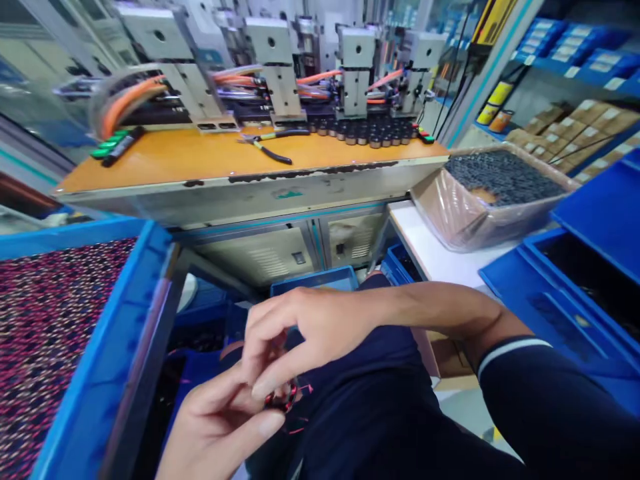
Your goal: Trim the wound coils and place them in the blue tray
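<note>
Above my lap, my left hand (pixel 220 420) pinches a small dark wire-wound coil (pixel 281 400) between its thumb and fingers. Thin red wire ends stick out from the coil to the right. My right hand (pixel 305 333) reaches over from the right, its fingers curled and its thumb and fingertips closed at the coil's upper side. Fingers cover much of the piece, so its full shape is hidden.
On the left stands a blue bin (pixel 105 373) full of red-and-copper wound parts. Ahead, an orange-topped bench (pixel 190 157) bears pliers (pixel 273 152), several black cylindrical parts (pixel 375 137) and machine heads. A plastic-lined box (pixel 450 213) of dark parts sits at right, near blue bins (pixel 530 287).
</note>
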`<act>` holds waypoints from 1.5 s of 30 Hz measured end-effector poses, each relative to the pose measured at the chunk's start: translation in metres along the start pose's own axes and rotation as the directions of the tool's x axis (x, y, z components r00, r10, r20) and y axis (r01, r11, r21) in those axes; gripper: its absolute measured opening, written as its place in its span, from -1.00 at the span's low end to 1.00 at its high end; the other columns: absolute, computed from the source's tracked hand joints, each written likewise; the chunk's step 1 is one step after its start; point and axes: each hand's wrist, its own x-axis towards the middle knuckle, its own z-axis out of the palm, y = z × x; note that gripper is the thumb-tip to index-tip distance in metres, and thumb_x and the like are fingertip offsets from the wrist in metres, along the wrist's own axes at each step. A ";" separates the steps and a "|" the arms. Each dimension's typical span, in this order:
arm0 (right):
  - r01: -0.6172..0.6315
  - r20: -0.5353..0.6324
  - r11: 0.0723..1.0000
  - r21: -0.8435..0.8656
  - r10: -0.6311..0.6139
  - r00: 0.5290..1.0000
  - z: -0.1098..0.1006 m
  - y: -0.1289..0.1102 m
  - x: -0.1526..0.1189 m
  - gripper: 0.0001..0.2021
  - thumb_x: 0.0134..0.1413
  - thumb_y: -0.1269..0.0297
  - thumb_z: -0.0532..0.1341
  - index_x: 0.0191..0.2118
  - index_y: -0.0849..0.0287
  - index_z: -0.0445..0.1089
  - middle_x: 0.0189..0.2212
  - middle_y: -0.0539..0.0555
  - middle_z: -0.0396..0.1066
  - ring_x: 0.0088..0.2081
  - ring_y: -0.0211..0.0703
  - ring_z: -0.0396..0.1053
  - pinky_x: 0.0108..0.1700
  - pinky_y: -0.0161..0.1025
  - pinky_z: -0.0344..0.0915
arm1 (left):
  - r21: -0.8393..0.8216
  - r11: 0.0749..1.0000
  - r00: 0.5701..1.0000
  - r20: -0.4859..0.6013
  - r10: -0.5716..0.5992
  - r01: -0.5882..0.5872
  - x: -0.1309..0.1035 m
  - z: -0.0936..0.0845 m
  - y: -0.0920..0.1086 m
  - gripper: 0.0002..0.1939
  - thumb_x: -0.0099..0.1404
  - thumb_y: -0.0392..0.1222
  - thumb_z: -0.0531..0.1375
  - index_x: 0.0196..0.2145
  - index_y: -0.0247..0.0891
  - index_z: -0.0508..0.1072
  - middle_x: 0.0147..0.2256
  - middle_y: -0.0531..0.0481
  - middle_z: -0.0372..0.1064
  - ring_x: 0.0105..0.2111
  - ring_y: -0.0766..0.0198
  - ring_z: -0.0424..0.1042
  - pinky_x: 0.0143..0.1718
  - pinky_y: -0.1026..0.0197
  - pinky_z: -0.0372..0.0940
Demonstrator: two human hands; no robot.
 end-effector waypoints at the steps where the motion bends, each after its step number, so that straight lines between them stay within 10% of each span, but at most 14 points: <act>1: -0.007 -0.025 1.000 0.001 0.007 1.000 0.002 0.001 0.001 -0.90 0.13 0.36 0.33 -0.31 0.30 0.45 -0.34 -0.01 0.36 -0.29 -0.37 0.33 -0.14 -0.38 0.30 | 0.000 1.000 1.000 0.000 -0.011 0.011 -0.001 0.001 0.000 -0.70 -0.02 -0.26 0.45 -0.27 -0.06 0.67 -0.59 0.06 0.50 -0.57 0.31 0.48 -0.49 0.38 0.41; 7: -0.185 -0.237 0.981 0.057 0.193 0.952 0.007 -0.001 -0.011 -0.86 0.13 0.31 0.31 -0.35 0.28 0.42 -0.39 -0.02 0.38 -0.36 -0.34 0.31 -0.26 -0.33 0.28 | -0.043 0.994 0.989 -0.116 0.095 -0.100 -0.002 0.003 -0.002 -0.66 -0.03 -0.31 0.46 -0.25 -0.03 0.66 -0.24 0.00 0.62 -0.40 0.32 0.57 -0.33 0.42 0.45; 19: -0.424 -0.159 0.873 0.242 0.467 0.870 0.014 -0.020 -0.013 -0.87 0.01 0.35 0.37 -0.38 0.28 0.44 -0.50 -0.06 0.44 -0.45 -0.39 0.36 -0.37 -0.43 0.29 | -0.002 0.985 0.979 -0.114 0.170 -0.171 -0.003 0.003 -0.003 -0.73 0.01 -0.31 0.44 -0.28 -0.10 0.65 -0.18 -0.10 0.57 -0.37 0.22 0.57 -0.34 0.27 0.49; 28: -0.412 -0.155 0.910 -0.039 0.402 0.902 0.009 -0.026 -0.011 -0.94 0.14 0.46 0.25 -0.34 0.30 0.47 -0.47 -0.05 0.43 -0.43 -0.42 0.33 -0.36 -0.45 0.26 | -0.125 0.984 0.989 -0.098 0.115 -0.127 -0.003 -0.002 -0.013 -0.70 -0.02 -0.29 0.46 -0.26 -0.13 0.66 -0.22 -0.11 0.57 -0.38 0.24 0.56 -0.32 0.28 0.49; 45: -0.371 -0.140 0.922 0.115 0.384 0.913 0.020 -0.025 -0.022 -0.93 0.18 0.39 0.21 -0.30 0.27 0.41 -0.41 -0.02 0.40 -0.38 -0.35 0.34 -0.30 -0.39 0.29 | -0.203 0.944 0.965 -0.076 0.249 -0.260 0.006 0.011 -0.005 -0.66 -0.07 -0.16 0.51 -0.27 -0.08 0.66 -0.26 -0.07 0.43 -0.38 0.30 0.47 -0.37 0.30 0.46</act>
